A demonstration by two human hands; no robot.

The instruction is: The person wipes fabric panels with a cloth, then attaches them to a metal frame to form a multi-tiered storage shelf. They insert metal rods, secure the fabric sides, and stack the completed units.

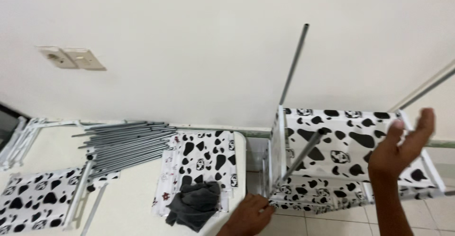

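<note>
Two bare hands work at the bottom right of the frame. Left hand [247, 215], low and centre, curls its fingers around the bottom corner of a cow-print rack [350, 155], apparently pinching the foot of a grey pole [301, 156]; how tight the grip is cannot be told. Right hand [402, 143], at the right edge, is raised and spread, palm turned toward the rack's upper right side, blurred, perhaps just touching it. Rack stands on a tiled floor [332, 224] against a white wall [199, 37], with a second thin pole [294, 63] rising from its back corner. At centre left, a table [128, 203] bears a bundle of grey tubes [125, 146], folded cow-print fabric [204, 162] and a dark cloth [192, 205]. Judging from this, the slanted pole looks unseated and could slip from its socket, and the light frame could tip or twist, since only one corner is held
</note>
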